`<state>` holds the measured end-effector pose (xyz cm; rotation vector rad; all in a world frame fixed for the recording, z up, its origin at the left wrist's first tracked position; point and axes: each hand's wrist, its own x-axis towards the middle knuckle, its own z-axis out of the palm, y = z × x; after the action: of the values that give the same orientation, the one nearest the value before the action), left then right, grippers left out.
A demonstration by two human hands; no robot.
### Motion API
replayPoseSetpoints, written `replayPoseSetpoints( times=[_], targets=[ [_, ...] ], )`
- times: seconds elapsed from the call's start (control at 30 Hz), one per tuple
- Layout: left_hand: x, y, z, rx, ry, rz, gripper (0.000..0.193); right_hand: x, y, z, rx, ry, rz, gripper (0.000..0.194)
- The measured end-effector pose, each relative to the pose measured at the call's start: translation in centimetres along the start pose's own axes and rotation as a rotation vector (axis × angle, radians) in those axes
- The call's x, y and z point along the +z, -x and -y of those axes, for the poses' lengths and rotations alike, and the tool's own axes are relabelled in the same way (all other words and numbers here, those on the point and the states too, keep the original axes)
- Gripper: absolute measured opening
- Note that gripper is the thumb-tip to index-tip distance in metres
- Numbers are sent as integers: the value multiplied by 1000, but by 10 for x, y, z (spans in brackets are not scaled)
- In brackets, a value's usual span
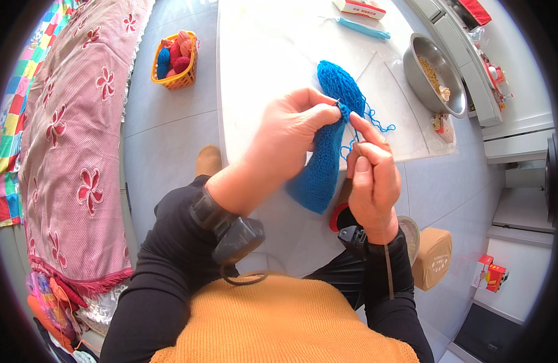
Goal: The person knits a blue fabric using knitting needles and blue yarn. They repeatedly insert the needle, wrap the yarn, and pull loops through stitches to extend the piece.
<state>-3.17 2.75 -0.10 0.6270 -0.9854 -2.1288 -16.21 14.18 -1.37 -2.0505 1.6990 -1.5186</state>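
A blue knitted piece [322, 174] hangs from my hands over the near edge of the white table [256, 54]. My left hand [301, 118] pinches its top edge between thumb and forefinger, where the tip of a thin knitting needle pokes out. My right hand [374, 163] grips another thin knitting needle [356, 136] that meets the stitches from the right, its long shaft running back over the forearm. Just beyond my hands lies a skein of blue yarn [340, 81], with loose curly strands at its right.
On the table's right stand a steel basin [435, 75] with small tan pieces inside and a small box [443, 128]. A light-blue pouch [363, 28] and a red-white box [360, 8] lie at the far side. A yarn basket [175, 79] sits left, near a pink-covered sofa [79, 159].
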Motion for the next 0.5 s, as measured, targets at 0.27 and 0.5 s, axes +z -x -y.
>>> replayPoseSetpoints(
  times=[0.27, 0.5],
  targets=[
    [4, 1, 7, 115, -90, -30, 5, 11, -1, 4, -145, 254, -35, 15],
    [-1, 0, 3, 57, -220, 4, 13, -1, -13, 6, -63, 345, -42, 33]
  ],
)
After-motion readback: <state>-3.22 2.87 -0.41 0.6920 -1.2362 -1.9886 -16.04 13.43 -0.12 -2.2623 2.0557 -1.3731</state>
